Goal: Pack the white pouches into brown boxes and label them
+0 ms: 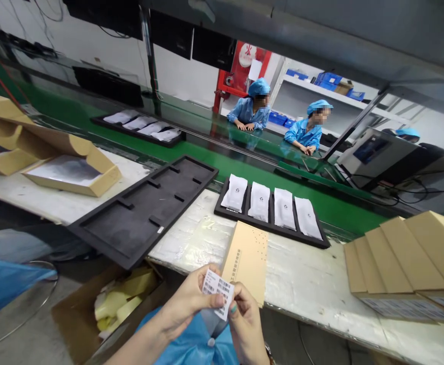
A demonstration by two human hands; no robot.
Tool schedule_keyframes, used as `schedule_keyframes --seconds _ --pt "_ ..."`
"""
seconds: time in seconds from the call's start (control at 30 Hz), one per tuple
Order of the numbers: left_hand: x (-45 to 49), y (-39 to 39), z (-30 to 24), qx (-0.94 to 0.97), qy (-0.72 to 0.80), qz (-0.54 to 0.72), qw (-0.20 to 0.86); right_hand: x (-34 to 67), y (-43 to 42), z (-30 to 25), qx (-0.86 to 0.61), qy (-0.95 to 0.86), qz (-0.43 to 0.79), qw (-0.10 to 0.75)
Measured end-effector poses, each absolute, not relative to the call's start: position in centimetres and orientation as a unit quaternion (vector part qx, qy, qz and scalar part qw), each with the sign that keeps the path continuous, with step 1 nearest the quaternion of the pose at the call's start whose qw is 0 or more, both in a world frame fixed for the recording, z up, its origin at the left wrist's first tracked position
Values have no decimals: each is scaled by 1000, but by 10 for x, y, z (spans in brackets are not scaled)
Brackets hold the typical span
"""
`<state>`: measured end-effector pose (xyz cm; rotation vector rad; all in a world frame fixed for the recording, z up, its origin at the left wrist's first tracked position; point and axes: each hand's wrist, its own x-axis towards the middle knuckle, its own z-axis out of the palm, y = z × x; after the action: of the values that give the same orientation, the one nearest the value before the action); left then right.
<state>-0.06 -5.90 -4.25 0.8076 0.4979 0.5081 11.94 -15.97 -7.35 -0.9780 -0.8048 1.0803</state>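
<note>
Both hands are together, clamped on one label (211, 285): the left hand (191, 299) lays its thumb over the front, and the right hand (246, 319) pinches the right edge. It is held before the body, at the near end of a tan box (252, 258). Fingers cover part of its print, and the left side of the box's near end is hidden behind the hands. A watch (269, 355) on the right wrist is cut off below, as are the stacked boxes (400, 263) at the right edge.

Barcodes show on the label, their figures too small to read. Chinese characters run along the box, hard to make out; each packet (260, 202) in the black tray (246, 215) beyond bears a small dark mark. A red cabinet (240, 66) shows the character 火.

Film with a dull shine covers the white tabletop (298, 276); behind runs a green belt (202, 157). Two people in blue caps (259, 87) sit across it, before a white shelf (332, 91).
</note>
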Motion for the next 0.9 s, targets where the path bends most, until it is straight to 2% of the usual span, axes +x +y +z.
schedule_keyframes --seconds 0.2,0.43,0.9 --pt "-4 -65 -52 393 221 243 859 112 -159 -77 -420 -350 505 668" --pt "-13 -60 -43 499 257 237 793 131 -164 -49 -510 -429 381 641" --pt "-14 -57 -46 555 276 211 755 127 -163 -52 -498 -407 405 650"
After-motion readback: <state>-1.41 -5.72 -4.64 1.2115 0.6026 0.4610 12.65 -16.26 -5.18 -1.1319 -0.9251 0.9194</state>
